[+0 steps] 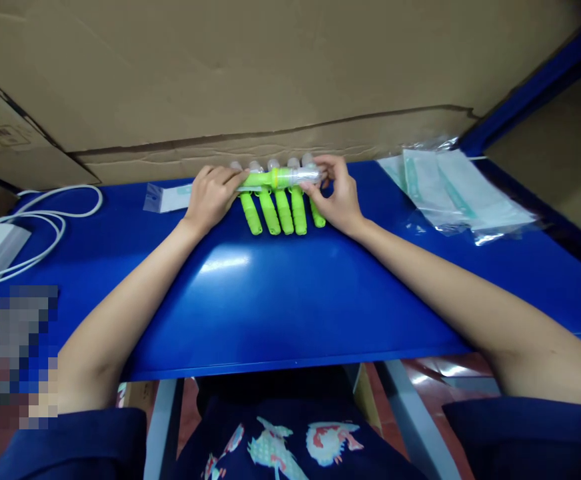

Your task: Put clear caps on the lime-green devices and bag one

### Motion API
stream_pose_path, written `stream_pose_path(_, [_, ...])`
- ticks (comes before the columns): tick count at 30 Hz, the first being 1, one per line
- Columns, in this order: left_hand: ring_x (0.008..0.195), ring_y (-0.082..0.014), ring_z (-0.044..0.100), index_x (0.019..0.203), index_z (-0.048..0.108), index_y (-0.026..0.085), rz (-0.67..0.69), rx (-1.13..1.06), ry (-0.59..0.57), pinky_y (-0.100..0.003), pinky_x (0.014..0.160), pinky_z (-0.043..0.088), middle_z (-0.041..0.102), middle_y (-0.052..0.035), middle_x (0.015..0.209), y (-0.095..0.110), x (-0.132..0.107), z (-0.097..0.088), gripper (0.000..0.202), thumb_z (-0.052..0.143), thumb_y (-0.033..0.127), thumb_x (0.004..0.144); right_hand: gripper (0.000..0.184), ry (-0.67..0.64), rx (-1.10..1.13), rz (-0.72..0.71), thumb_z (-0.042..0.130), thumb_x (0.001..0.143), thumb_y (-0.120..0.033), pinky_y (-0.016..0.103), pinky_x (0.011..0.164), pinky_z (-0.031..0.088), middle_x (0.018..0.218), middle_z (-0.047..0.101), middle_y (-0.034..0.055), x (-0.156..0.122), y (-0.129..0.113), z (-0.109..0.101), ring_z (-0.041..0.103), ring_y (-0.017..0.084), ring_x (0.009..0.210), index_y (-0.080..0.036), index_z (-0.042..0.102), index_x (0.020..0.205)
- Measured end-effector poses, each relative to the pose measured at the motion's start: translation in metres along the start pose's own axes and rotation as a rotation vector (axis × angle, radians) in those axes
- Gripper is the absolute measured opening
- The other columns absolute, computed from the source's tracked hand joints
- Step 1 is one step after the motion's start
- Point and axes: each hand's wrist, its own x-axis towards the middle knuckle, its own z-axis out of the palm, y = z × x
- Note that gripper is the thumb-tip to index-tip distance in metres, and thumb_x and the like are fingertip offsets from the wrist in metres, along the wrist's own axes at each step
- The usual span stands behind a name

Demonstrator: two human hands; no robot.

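A lime-green stick with a clear, shiny tip (281,177) lies level between my two hands, across a row of similar pieces. My left hand (211,197) is closed over its green end, hiding that part. At the clear end, the thumb and fingers of my right hand (339,195) are closed around the tip. Beneath and behind it, several lime-green sticks (284,212) lie side by side, their clear caps toward the cardboard. A flat packet with a white and pale green insert (174,198) sits just left of my left hand.
Clear bags with white and green inserts (453,190) lie at the right on the blue table (270,300). A white cable (63,223) and a white box (3,247) are at the left. Cardboard (250,80) stands along the back edge.
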Motion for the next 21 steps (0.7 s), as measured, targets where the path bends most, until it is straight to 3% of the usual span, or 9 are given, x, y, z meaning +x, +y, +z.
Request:
stream_pose_path(9, [0.11,-0.0266,0.069,0.133,0.068,0.022,0.069,-0.041,0.084,-0.046,0.096,0.048,0.075,-0.0141,0.125,0.018,-0.008,0.001,0.036,0.045,0.032,0.107,0.064,-0.011,0.016,-0.03,0.069,0.083,-0.076,0.041,0.07,0.06,0.096,0.07,0.0062,-0.009,-0.016,-0.003,0.066,0.02,0.075,-0.023,0.061,0.118])
stream_pose_path(15, [0.112,-0.0265,0.07,0.134,0.067,0.019,0.086,-0.075,0.044,-0.046,0.099,0.047,0.075,-0.0151,0.123,0.03,-0.008,-0.001,0.039,0.042,0.026,0.106,0.06,-0.057,0.018,-0.007,0.065,0.088,-0.075,0.043,0.075,0.06,0.099,0.07,0.0074,-0.009,-0.025,-0.005,0.067,0.022,0.081,-0.023,0.065,0.117])
stream_pose_path(21, [0.115,-0.0266,0.07,0.134,0.067,0.021,0.049,-0.068,0.02,-0.046,0.099,0.046,0.076,-0.0141,0.123,0.028,-0.008,-0.001,0.038,0.043,0.033,0.107,0.054,-0.08,0.008,-0.019,0.052,0.097,-0.071,0.044,0.078,0.059,0.099,0.072,0.0092,-0.003,-0.045,-0.009,0.067,0.024,0.079,-0.024,0.07,0.116])
